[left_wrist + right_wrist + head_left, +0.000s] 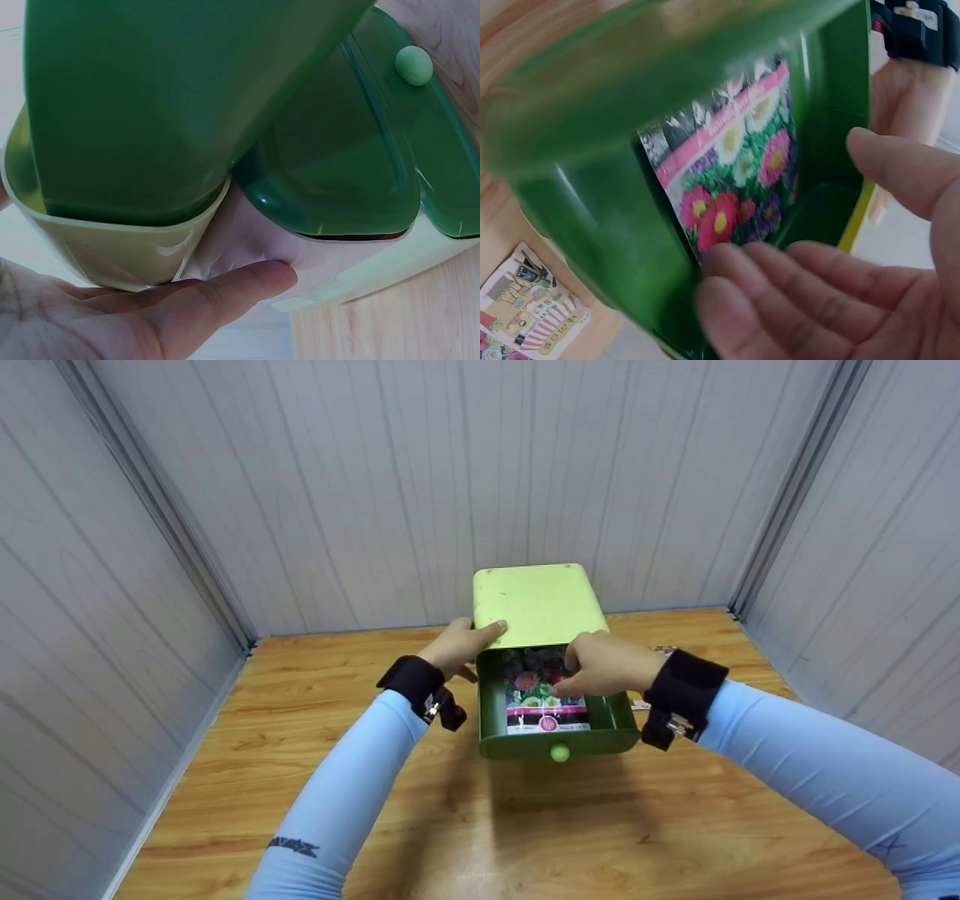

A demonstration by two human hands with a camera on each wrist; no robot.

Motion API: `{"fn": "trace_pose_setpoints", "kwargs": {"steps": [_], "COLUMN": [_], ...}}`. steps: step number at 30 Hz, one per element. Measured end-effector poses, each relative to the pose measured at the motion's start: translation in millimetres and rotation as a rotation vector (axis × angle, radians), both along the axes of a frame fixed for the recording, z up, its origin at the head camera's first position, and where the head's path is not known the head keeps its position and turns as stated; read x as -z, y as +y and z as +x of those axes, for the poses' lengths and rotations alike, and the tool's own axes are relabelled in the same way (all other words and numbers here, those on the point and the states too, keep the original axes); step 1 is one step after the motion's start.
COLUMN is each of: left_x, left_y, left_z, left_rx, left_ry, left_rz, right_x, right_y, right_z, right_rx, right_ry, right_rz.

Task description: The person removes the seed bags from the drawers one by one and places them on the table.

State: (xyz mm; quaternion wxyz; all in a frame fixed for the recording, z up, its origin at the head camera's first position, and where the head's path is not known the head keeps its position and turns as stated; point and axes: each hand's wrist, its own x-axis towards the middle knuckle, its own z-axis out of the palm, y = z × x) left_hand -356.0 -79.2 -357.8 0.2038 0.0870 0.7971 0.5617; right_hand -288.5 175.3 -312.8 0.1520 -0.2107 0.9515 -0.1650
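A small drawer unit with a light green top (536, 604) stands near the back wall. Its dark green top drawer (491, 697) is pulled out. Inside lies a flower seed packet (547, 716) with pink, red and white blooms. My left hand (466, 649) rests against the unit's left side, thumb on the top edge; its fingers (225, 296) lie straight along the side in the left wrist view. My right hand (607, 664) reaches into the drawer over the packet. Its fingers (772, 300) are loosely bent beside the packet, thumb apart; whether they touch it I cannot tell.
Below the open drawer are two closed green drawers (337, 180), one showing a round knob (414, 65). An illustrated card or packet (532, 307) lies on the wooden tabletop (352, 690) to the unit's right, partly hidden. Pale panel walls (420, 495) enclose the table's back and sides.
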Motion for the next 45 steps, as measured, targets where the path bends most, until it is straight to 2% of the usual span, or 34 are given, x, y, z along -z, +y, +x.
{"fn": "trace_pose_setpoints", "kwargs": {"steps": [5,12,18,23,29,38,45], "left_x": [0.1,1.1,-0.1,-0.4,0.2,0.8,0.1], "left_y": [0.0,1.0,-0.1,-1.5,-1.9,-1.1,-1.6], "left_z": [0.1,0.5,1.9,2.3,1.6,2.4,2.4], "left_rx": [-0.007,0.006,0.008,0.010,0.012,0.007,0.004], "left_ry": [0.002,0.009,0.015,0.017,0.009,0.006,-0.004], "left_rz": [-0.003,0.014,0.005,-0.008,-0.002,0.005,0.023], "right_x": [5.6,13.6,16.9,17.6,24.5,32.3,40.0], "right_y": [-6.9,-15.4,-22.9,-27.1,-30.6,-36.2,-33.0], "right_z": [0.3,-0.1,-2.5,-4.3,-1.8,4.2,0.2], "right_rx": [-0.007,0.041,0.050,0.078,0.104,0.117,0.111], "right_ry": [-0.042,0.007,0.029,-0.017,-0.044,0.045,0.098], "right_rz": [0.075,0.143,0.201,0.236,0.236,0.252,0.195]}}
